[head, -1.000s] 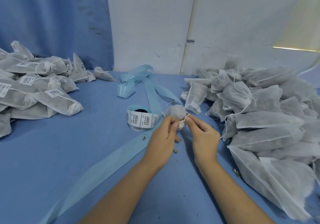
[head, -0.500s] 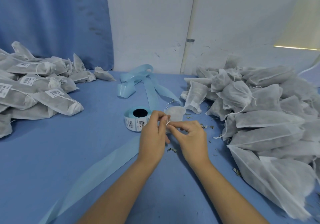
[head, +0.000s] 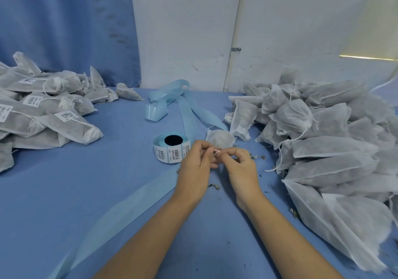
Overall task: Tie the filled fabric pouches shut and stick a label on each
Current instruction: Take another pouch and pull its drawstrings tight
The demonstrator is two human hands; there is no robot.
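A small white fabric pouch (head: 219,138) lies on the blue table just beyond my hands. My left hand (head: 195,164) and my right hand (head: 241,166) meet in front of it, and both pinch its thin white drawstring (head: 217,150) between thumb and fingertips. A roll of barcode labels (head: 171,148) on pale blue backing stands just left of my left hand. An untied heap of filled pouches (head: 327,140) covers the right side. A heap of tied, labelled pouches (head: 43,115) lies at the far left.
Spent pale blue backing strip (head: 137,194) trails from the roll toward the near left edge, and more of it loops at the back (head: 168,97). Dried leaf crumbs (head: 214,186) are scattered near my hands. A blue curtain and a white wall stand behind the table.
The pouch has gone from being held up between my hands to lying on the table. Both hands have lowered and drawn nearer, now working the string only.
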